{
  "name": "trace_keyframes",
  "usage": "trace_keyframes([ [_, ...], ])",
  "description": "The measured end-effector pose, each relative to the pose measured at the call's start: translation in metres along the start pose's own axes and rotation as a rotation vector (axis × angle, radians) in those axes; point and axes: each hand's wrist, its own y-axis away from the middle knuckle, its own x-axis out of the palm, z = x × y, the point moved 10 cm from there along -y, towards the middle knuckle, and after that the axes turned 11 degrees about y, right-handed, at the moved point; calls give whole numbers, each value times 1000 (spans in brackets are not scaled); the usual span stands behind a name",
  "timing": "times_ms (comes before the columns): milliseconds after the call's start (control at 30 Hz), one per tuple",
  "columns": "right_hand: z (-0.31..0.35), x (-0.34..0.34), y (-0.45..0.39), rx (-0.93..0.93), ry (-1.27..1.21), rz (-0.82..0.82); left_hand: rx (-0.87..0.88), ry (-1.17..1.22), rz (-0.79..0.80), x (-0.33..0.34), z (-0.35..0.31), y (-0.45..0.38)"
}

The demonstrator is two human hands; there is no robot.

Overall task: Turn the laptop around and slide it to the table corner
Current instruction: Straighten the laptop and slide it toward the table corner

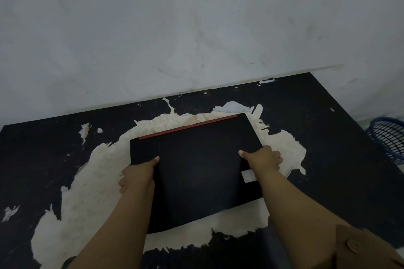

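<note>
Closed black laptop (196,172) flat mid-table, on the pale worn patch of the dark table (328,137); red strip along its 12 o'clock edge. Left hand (137,172) clamps the 9 o'clock edge, thumb on lid, fingers curled under. Right hand (263,159) clamps the 3 o'clock edge likewise. Blue mesh basket (389,137) off the table's 3 o'clock side. White wall (196,28) behind

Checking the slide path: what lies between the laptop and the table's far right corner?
In the head view, only table surface: from the laptop, a torn pale patch, then bare black top to the corner.
</note>
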Motion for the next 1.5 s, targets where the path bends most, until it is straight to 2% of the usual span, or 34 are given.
trace_keyframes([
  [267,-3,-55,-74,-31,0,0,-42,2,-26,79,-13,43],
  [433,1,-78,-103,-65,18,-21,-10,-7,-51,112,-30,59],
  [767,-3,-121,-171,-87,13,-45,70,-18,9,195,-60,83],
  [900,-1,-124,-175,-116,87,-73,206,-38,22,205,-68,98],
  [1067,14,-101,-131,-213,259,-184,645,-175,25,182,-74,129],
  [1167,4,-81,-105,-191,230,-192,854,-122,152,174,-68,143],
  [1333,-8,-63,-83,-110,127,-141,894,-94,370,182,-55,149],
  [1500,-8,-69,-81,-125,98,-178,885,-51,393,186,-60,146],
])
